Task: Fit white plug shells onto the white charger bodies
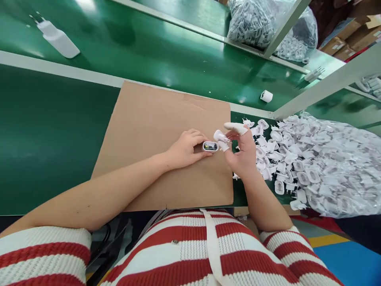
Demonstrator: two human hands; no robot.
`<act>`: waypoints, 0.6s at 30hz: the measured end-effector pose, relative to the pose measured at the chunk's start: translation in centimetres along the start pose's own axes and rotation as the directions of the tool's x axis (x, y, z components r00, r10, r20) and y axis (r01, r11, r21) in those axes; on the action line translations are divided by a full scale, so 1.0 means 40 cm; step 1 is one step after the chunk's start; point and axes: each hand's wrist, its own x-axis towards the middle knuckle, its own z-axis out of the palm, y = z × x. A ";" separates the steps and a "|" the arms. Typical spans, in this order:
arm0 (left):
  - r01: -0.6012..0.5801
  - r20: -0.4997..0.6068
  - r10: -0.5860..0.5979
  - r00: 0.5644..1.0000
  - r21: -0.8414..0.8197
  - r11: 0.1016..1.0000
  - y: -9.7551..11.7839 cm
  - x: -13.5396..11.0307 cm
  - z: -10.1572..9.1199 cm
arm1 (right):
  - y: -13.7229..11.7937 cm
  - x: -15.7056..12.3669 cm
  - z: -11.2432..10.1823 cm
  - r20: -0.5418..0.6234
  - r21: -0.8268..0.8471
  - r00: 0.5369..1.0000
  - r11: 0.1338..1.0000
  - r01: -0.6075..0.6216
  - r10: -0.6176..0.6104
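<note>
Over the cardboard sheet (143, 131), my left hand (186, 150) grips a white charger housing (210, 146). Its open end faces me, and a circuit board shows inside. Just to the right, my right hand (240, 149) pinches a white plug cap (220, 136) with two metal pins pointing right. White finger covers sit on the thumb and a finger of that hand. Cap and housing are close together; whether they touch I cannot tell. Beside my right hand lies a loose pile of similar white plug caps (287, 159).
A large clear bag (342, 167) of caps spills onto the green bench at the right. A complete white charger (58, 39) lies on the ledge at far left, and a small white piece (266, 96) at right. Filled bags (253, 24) stand behind a metal post (315, 79).
</note>
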 end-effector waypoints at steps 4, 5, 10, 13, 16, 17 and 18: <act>0.044 0.000 -0.044 0.999 -0.036 0.998 0.005 0.001 -0.001 | -0.012 -0.007 -0.024 0.177 -0.151 0.977 0.977 0.149 -0.122; 0.046 -0.006 -0.046 0.999 -0.046 0.998 0.005 0.001 -0.001 | -0.013 -0.007 -0.025 0.227 -0.180 0.961 0.963 0.198 -0.156; -0.006 -0.041 0.004 0.999 -0.047 0.999 0.002 0.001 0.001 | -0.010 -0.006 -0.004 0.347 -0.274 0.913 0.908 0.316 -0.213; -0.014 -0.029 0.013 0.999 -0.025 1.000 0.001 0.000 0.000 | -0.004 -0.006 0.005 0.327 -0.289 0.918 0.901 0.323 -0.225; -0.013 -0.025 0.013 1.000 -0.019 1.000 0.003 -0.001 -0.001 | -0.001 -0.009 0.008 0.217 -0.286 0.935 0.897 0.337 -0.282; -0.013 -0.027 0.012 1.000 -0.019 1.000 0.004 -0.001 -0.001 | 0.000 -0.010 0.009 0.191 -0.289 0.937 0.896 0.337 -0.291; -0.012 -0.026 0.012 1.000 -0.019 1.000 0.004 -0.001 -0.001 | 0.000 -0.012 0.010 0.182 -0.295 0.939 0.894 0.337 -0.294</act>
